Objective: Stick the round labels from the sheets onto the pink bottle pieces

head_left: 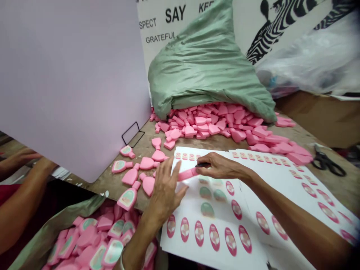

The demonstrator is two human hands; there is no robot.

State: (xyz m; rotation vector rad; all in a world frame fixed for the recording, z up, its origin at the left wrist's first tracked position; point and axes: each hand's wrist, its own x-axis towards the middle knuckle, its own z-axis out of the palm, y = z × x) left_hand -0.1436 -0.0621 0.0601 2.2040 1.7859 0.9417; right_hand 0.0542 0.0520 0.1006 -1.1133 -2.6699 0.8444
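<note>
- Right hand curled, pinching a pink foam bottle above the sheets
- Bottle's long axis slants down-left toward the left hand
- Left hand open, fingers spread, beside the bottle
- Loose bottles just past the sheets' edge

Passage: above label sheets | obstacles: lilac partition, pink bottle-shaped pieces

The bottle-shaped foam piece I'm pinching is solid bubblegum pink. Under it, the white paper label sheets carry rows of deep pink ovals with pale centres, plus some muted green ovals. Beyond them, the crumpled sage-green satin sack shines softly, the smooth lilac board stands to my left, and the white wall shows bold black zebra stripes and black lettering.
</note>
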